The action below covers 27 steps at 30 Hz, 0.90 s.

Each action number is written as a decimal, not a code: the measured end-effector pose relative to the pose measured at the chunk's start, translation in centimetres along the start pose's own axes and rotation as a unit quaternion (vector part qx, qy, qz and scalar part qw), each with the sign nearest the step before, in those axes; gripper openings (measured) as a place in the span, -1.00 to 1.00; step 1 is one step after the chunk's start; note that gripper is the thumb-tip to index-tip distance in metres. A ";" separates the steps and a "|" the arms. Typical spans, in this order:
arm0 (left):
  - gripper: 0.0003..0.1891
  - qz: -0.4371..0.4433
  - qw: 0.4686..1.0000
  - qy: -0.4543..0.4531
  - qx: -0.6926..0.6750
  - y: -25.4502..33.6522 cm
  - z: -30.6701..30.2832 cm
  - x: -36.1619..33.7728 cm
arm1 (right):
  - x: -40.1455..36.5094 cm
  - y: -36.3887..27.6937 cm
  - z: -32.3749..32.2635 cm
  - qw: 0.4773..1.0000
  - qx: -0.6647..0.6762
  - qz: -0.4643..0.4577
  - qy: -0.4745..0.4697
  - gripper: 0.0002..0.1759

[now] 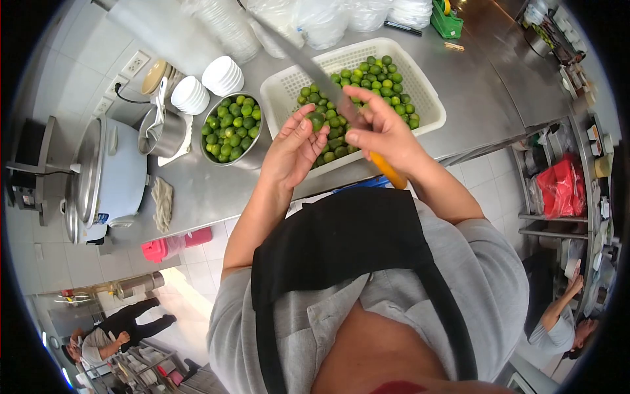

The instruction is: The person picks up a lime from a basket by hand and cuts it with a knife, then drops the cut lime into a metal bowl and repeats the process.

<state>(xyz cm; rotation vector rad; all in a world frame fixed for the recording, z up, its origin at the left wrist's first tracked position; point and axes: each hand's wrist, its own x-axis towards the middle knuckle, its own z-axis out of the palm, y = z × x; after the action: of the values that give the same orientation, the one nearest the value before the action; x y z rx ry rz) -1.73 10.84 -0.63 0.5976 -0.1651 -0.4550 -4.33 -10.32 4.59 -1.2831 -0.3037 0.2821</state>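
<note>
My left hand (294, 148) holds a small green lime (317, 121) at its fingertips, over the near edge of a white plastic basket (286, 86) full of limes. My right hand (386, 131) grips a knife by its yellow handle (388, 171). The long blade (303, 60) points up and away over the basket, and its edge lies right beside the lime. A steel bowl (231, 129) heaped with more green limes stands just left of the basket.
A steel counter (472, 92) carries stacked white bowls (222, 75), a steel pot (164, 133), a large rice cooker (108, 174), a cloth (161, 202) and plastic bags. Shelves with a red bag (561, 186) stand at the right. Other people are at the lower left and lower right.
</note>
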 end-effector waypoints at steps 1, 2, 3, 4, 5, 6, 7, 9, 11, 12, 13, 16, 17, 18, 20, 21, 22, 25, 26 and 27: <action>-0.67 -0.009 0.999 0.032 0.020 0.1 0.4 -0.1 | 0.2 0.1 -0.6 1.000 -0.014 -0.019 0.002 -0.27; -0.67 -0.008 0.999 0.033 0.020 0.2 0.7 -0.1 | 0.2 0.0 -0.7 1.000 -0.014 -0.018 0.002 -0.27; -0.67 -0.012 0.999 0.048 -0.001 0.3 1.0 -0.1 | 0.2 -0.1 -0.7 1.000 -0.015 -0.018 0.019 -0.27; -0.66 -0.017 0.998 0.063 -0.023 0.4 1.2 -0.1 | 0.2 -0.2 -0.7 0.999 -0.017 -0.018 0.037 -0.28; -0.66 -0.017 0.998 0.064 -0.023 0.5 1.3 -0.1 | 0.2 -0.1 -0.7 1.000 -0.004 -0.016 0.026 -0.29; -0.65 -0.026 0.998 0.054 -0.034 0.7 1.3 -0.1 | 0.2 0.1 -0.7 1.000 -0.004 -0.016 0.025 -0.29; -0.64 -0.034 0.997 0.044 -0.046 0.8 1.4 -0.1 | 0.2 0.3 -0.7 1.000 0.001 -0.009 0.006 -0.28; -0.64 -0.034 0.997 0.051 -0.039 0.9 1.9 -0.1 | 0.0 0.3 -0.4 1.000 0.006 -0.002 -0.013 -0.28; -0.65 -0.033 0.997 0.059 -0.031 0.7 1.7 -0.3 | -0.2 -0.2 0.3 0.999 -0.033 0.029 -0.026 -0.22; -0.65 -0.008 0.998 0.069 0.010 0.4 1.3 -0.4 | -0.2 0.0 0.7 0.999 -0.033 0.029 -0.026 -0.22; -0.65 0.017 0.995 0.079 0.052 0.2 1.1 -0.5 | -0.2 0.3 1.1 0.998 -0.050 0.004 -0.030 -0.19; -0.64 0.033 0.989 0.102 0.098 -0.3 3.0 -0.7 | -0.1 1.0 1.9 0.996 -0.079 -0.023 -0.043 -0.13; -0.64 0.033 0.989 0.102 0.098 -0.2 2.8 -0.6 | -0.2 1.1 2.1 0.994 -0.088 -0.028 -0.061 -0.13; -0.62 0.020 0.991 0.076 0.107 -0.1 2.4 -0.5 | -0.2 1.2 2.3 0.992 -0.098 -0.033 -0.079 -0.13; -0.59 0.008 0.992 0.050 0.116 -0.1 1.9 -0.5 | -0.2 1.4 2.5 0.991 -0.105 -0.030 -0.081 -0.11; -0.57 0.012 0.991 0.060 0.118 -0.2 1.8 -0.5 | -0.2 1.5 2.5 0.992 -0.093 -0.026 -0.084 -0.10; -0.55 0.017 0.990 0.069 0.120 -0.3 1.7 -0.6 | -0.3 1.6 2.6 0.993 -0.082 -0.023 -0.086 -0.09; -0.53 0.020 0.989 0.051 0.137 0.0 1.9 -0.9 | -0.4 1.2 2.7 0.991 -0.090 -0.025 -0.093 -0.09; -0.53 0.021 0.989 0.051 0.136 -0.1 1.8 -1.0 | -0.4 1.1 2.8 0.991 -0.091 -0.024 -0.093 -0.09; -0.53 0.039 0.987 0.076 0.135 -0.3 1.7 -1.1 | -0.4 1.0 2.8 0.991 -0.091 -0.021 -0.097 -0.09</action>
<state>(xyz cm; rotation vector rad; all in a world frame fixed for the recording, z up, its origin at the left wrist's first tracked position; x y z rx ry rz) -3.28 10.25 0.55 0.8850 -0.1036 -0.3105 -5.83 -7.73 4.28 -1.4294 -0.5317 0.3492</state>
